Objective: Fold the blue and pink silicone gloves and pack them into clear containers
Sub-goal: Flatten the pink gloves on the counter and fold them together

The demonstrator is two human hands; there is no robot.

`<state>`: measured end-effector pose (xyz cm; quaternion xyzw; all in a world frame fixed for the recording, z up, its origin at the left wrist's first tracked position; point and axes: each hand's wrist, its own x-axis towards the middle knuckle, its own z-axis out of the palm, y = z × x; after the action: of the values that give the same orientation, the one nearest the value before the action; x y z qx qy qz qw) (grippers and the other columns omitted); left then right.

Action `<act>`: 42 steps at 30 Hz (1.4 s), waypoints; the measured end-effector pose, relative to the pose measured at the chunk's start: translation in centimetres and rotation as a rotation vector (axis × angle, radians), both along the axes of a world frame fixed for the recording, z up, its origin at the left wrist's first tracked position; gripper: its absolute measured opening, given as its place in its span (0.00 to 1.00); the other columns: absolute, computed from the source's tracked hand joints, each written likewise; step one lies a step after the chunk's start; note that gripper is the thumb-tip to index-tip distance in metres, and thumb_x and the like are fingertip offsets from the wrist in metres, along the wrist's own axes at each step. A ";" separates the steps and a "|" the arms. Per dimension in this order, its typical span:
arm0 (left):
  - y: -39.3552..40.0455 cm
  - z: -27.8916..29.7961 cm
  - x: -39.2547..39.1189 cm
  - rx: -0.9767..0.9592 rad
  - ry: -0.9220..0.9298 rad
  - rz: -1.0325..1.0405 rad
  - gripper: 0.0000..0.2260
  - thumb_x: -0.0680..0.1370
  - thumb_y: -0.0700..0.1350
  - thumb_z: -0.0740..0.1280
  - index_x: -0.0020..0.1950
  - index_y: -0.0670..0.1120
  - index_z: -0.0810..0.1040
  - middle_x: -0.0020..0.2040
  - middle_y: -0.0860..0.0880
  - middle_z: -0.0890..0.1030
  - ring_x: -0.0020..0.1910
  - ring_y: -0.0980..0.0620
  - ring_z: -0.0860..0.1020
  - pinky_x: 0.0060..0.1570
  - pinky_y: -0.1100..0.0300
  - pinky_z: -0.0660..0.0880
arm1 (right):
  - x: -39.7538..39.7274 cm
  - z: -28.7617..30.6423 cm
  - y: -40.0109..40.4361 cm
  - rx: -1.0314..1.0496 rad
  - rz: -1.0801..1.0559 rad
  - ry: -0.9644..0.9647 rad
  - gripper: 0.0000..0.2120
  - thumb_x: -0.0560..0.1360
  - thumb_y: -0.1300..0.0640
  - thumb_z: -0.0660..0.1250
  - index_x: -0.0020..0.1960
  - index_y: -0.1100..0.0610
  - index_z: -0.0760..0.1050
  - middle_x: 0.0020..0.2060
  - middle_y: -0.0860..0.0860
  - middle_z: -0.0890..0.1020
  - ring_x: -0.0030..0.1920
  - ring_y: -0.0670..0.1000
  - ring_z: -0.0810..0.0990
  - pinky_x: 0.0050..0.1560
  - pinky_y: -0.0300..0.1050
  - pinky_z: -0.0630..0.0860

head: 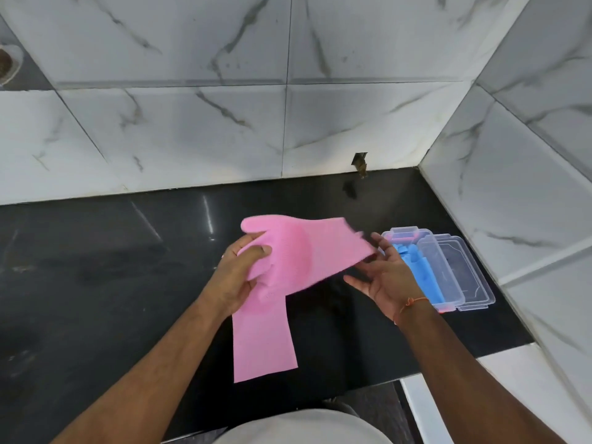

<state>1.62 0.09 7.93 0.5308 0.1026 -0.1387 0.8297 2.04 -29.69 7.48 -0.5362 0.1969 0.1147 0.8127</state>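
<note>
Two pink silicone gloves (288, 261) are held above the black counter (96, 267). My left hand (237, 274) grips them at the finger ends, thumb on top. One glove hangs down with its cuff (262, 341) toward me, the other stretches right. My right hand (384, 277) is spread with its fingers straight, palm up, touching the right cuff edge from beneath. To the right stands a clear container (448, 270) holding folded blue gloves (423, 270). A clear lid (471, 277) lies beside it.
White marble-tiled walls close the counter at the back (224, 139) and at the right (528, 203). A small dark hole with debris (360, 163) sits at the wall's base. The counter's front edge is near my body.
</note>
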 end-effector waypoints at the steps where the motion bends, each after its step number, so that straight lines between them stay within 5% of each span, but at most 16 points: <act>1: -0.2 0.7 0.7 0.032 -0.039 -0.036 0.23 0.74 0.42 0.72 0.70 0.42 0.83 0.61 0.40 0.86 0.57 0.42 0.85 0.52 0.51 0.85 | -0.1 0.3 -0.1 -0.141 0.013 -0.010 0.31 0.83 0.71 0.60 0.79 0.45 0.67 0.77 0.50 0.74 0.69 0.57 0.81 0.66 0.65 0.79; 5: -1.2 3.3 3.6 0.222 -0.051 -0.300 0.20 0.71 0.45 0.74 0.63 0.49 0.86 0.58 0.44 0.85 0.59 0.40 0.84 0.52 0.50 0.82 | 0.0 1.4 -0.2 -0.610 0.335 -0.245 0.38 0.82 0.55 0.69 0.83 0.34 0.54 0.83 0.36 0.59 0.82 0.43 0.59 0.81 0.50 0.63; 8: -2.1 5.4 5.3 0.222 -0.032 -0.590 0.15 0.72 0.43 0.74 0.56 0.55 0.91 0.55 0.47 0.87 0.57 0.44 0.86 0.49 0.54 0.85 | 0.7 2.5 0.8 -0.737 0.586 -0.392 0.47 0.73 0.36 0.77 0.83 0.31 0.51 0.83 0.32 0.57 0.81 0.35 0.58 0.75 0.35 0.59; 10: -2.8 6.5 6.5 0.157 -0.050 -0.658 0.15 0.72 0.42 0.74 0.58 0.51 0.90 0.55 0.46 0.88 0.53 0.47 0.87 0.48 0.56 0.85 | 1.2 2.5 1.1 -0.592 0.690 -0.394 0.45 0.72 0.43 0.81 0.82 0.37 0.60 0.78 0.39 0.71 0.77 0.42 0.71 0.76 0.40 0.67; 12: -3.5 6.8 7.9 0.209 -0.086 -0.579 0.16 0.76 0.42 0.72 0.64 0.44 0.87 0.56 0.44 0.88 0.53 0.48 0.87 0.50 0.57 0.85 | 1.2 1.8 1.0 -0.380 0.744 -0.289 0.32 0.73 0.53 0.82 0.74 0.49 0.75 0.65 0.53 0.84 0.62 0.56 0.85 0.70 0.53 0.79; 14: -3.7 6.3 9.5 0.267 -0.056 -0.477 0.16 0.80 0.42 0.73 0.67 0.40 0.84 0.56 0.43 0.88 0.52 0.48 0.87 0.49 0.57 0.85 | 0.9 0.6 0.8 -0.299 0.747 -0.186 0.22 0.73 0.53 0.81 0.66 0.54 0.82 0.58 0.55 0.88 0.53 0.56 0.87 0.64 0.54 0.82; 18: -4.5 3.9 11.4 0.217 0.100 -0.446 0.11 0.84 0.42 0.73 0.66 0.44 0.87 0.58 0.43 0.90 0.49 0.48 0.88 0.49 0.55 0.87 | -0.2 -2.0 0.4 -0.223 0.621 -0.081 0.21 0.73 0.52 0.82 0.65 0.55 0.84 0.62 0.55 0.87 0.62 0.57 0.86 0.60 0.49 0.83; 23: -6.3 0.4 12.6 0.306 0.160 -0.209 0.11 0.83 0.51 0.75 0.66 0.52 0.86 0.62 0.50 0.90 0.59 0.51 0.89 0.57 0.51 0.86 | 0.0 -4.9 0.0 -0.352 0.353 0.111 0.18 0.80 0.53 0.74 0.68 0.51 0.76 0.62 0.53 0.85 0.62 0.59 0.84 0.65 0.66 0.81; 26: -7.1 -2.4 11.7 0.505 0.155 -0.093 0.08 0.85 0.53 0.70 0.64 0.56 0.83 0.62 0.52 0.89 0.59 0.51 0.85 0.61 0.52 0.79 | 0.3 -6.4 -0.4 -0.593 0.355 0.227 0.18 0.83 0.55 0.70 0.71 0.52 0.71 0.67 0.53 0.80 0.63 0.55 0.81 0.69 0.62 0.79; 28: -7.0 -4.6 10.1 0.648 0.086 -0.061 0.15 0.86 0.48 0.69 0.73 0.51 0.81 0.68 0.49 0.86 0.61 0.53 0.83 0.60 0.56 0.78 | 0.1 -7.4 -0.7 -0.712 0.396 0.270 0.20 0.84 0.57 0.69 0.74 0.51 0.69 0.69 0.52 0.78 0.65 0.54 0.78 0.72 0.59 0.76; 31: -5.5 -7.7 6.5 0.960 -0.145 -0.127 0.20 0.87 0.44 0.67 0.80 0.48 0.76 0.76 0.52 0.80 0.72 0.58 0.75 0.74 0.60 0.70 | -0.1 -7.9 -1.4 -0.825 0.456 0.255 0.23 0.83 0.59 0.68 0.75 0.51 0.68 0.71 0.52 0.78 0.66 0.54 0.77 0.73 0.59 0.75; 35: -2.7 -11.2 0.5 1.410 -0.445 -0.115 0.21 0.85 0.45 0.66 0.79 0.50 0.75 0.80 0.50 0.75 0.80 0.49 0.71 0.83 0.46 0.66 | -0.1 -7.2 -2.4 -1.024 0.677 0.235 0.27 0.81 0.54 0.71 0.75 0.50 0.64 0.68 0.52 0.79 0.57 0.50 0.78 0.65 0.53 0.80; 38: -1.4 -13.2 -3.4 1.582 -0.447 -0.179 0.26 0.85 0.51 0.61 0.85 0.52 0.65 0.87 0.50 0.65 0.87 0.43 0.61 0.85 0.36 0.56 | 0.8 -6.0 -2.9 -1.256 0.924 0.264 0.29 0.79 0.43 0.72 0.73 0.50 0.64 0.62 0.52 0.81 0.46 0.49 0.82 0.48 0.44 0.82; 42: -0.4 -14.8 -5.4 1.705 -0.352 -0.208 0.32 0.87 0.57 0.54 0.91 0.51 0.53 0.91 0.50 0.51 0.90 0.44 0.49 0.85 0.33 0.45 | 4.1 -5.3 -0.9 -1.665 0.734 -0.066 0.19 0.83 0.37 0.61 0.60 0.52 0.74 0.58 0.52 0.86 0.47 0.51 0.81 0.55 0.48 0.80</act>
<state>-3.80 -0.27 -6.84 0.9905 -0.0072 -0.0058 0.1373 6.18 -30.61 2.14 -0.9819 0.0097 0.1716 0.0802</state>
